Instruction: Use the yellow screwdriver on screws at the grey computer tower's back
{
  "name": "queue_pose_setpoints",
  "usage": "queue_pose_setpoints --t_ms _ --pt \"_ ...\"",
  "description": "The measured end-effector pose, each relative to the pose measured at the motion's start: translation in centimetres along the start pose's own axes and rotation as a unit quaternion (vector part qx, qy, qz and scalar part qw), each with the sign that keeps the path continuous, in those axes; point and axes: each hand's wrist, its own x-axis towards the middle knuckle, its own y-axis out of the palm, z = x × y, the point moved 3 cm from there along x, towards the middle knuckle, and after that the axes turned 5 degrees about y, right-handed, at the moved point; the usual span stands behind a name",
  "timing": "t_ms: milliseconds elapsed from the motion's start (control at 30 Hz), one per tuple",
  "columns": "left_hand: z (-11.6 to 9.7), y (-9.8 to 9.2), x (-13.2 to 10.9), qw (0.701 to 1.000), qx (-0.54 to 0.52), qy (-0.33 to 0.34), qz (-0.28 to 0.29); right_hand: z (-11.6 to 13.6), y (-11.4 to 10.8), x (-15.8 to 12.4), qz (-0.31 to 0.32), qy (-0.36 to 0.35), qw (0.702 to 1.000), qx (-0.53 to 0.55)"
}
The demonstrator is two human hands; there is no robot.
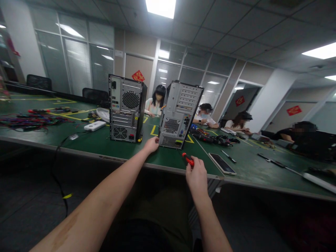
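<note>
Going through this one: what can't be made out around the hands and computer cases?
Head view: some fingertips of the left hand, hidden by the hand itself.
Head view: part of the red handle, covered by the right hand.
Head view: far sides of the left case and right case, facing away.
Head view: port markings, too small to read.

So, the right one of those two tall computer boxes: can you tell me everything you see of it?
The computer case stands upright on the green table, its back turned towards us. It looks like grey metal with black edges. Slotted strips stack near the top; below are a square mesh, sockets on the right and a grille with a yellow-green patch at the bottom. The left hand has its grip at the lower left edge, seemingly touching it.
</note>
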Motion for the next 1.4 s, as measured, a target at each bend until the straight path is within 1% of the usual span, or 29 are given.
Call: queue_pose_setpoints --t_ms 133,267,333,400,500,567,733,800,1033,1167,1233,1333,1400 --pt "-0.2 -0.2 -0.1 1.0 0.003 -0.003 0.004 0.1 -0.3 0.2 0.012 0.026 0.999 -0.024" --pt "-0.2 -0.3 -0.2 1.0 0.005 -0.004 0.006 -0.5 0.0 0.2 0.041 0.11 0.992 -0.037" --pt "-0.1 -0.3 -0.1 1.0 0.003 0.0 0.007 -0.8 0.2 0.2 0.044 0.128 0.99 -0.029" --pt "0.0 -0.2 0.0 1.0 0.002 0.002 0.005 -0.8 0.2 0.3 0.02 0.099 0.995 -0.018" --pt "0.3 0.1 0.1 1.0 0.01 0.0 -0.002 -0.5 -0.1 0.4 -0.055 0.028 0.998 0.006" --pt "0.4 0.2 0.2 1.0 0.015 0.002 -0.008 -0.4 -0.2 0.4 -0.076 0.0 0.997 0.023" --pt "0.4 0.1 0.1 1.0 0.012 0.007 -0.008 -0.3 0.0 0.2 -0.024 -0.017 0.999 0.026" --pt "0.3 0.1 0.0 1.0 0.012 0.007 -0.005 -0.4 0.0 0.2 -0.011 -0.01 1.0 0.018" --pt "0.3 0.1 0.1 1.0 0.003 0.003 0.001 -0.5 -0.3 0.5 0.035 0.061 0.998 -0.004" --pt "0.6 0.2 0.2 1.0 -0.002 0.005 0.005 -0.4 -0.4 0.5 0.061 0.135 0.989 0.014" --pt "0.8 0.2 0.3 1.0 -0.006 0.009 0.004 -0.2 -0.4 0.5 0.072 0.159 0.984 0.033" --pt "0.9 0.2 0.4 1.0 -0.006 0.009 0.003 0.0 -0.2 0.4 0.085 0.171 0.98 0.049" --pt "1.0 0.2 0.4 1.0 -0.001 0.004 0.004 0.0 0.0 0.3 0.08 0.161 0.983 0.042"
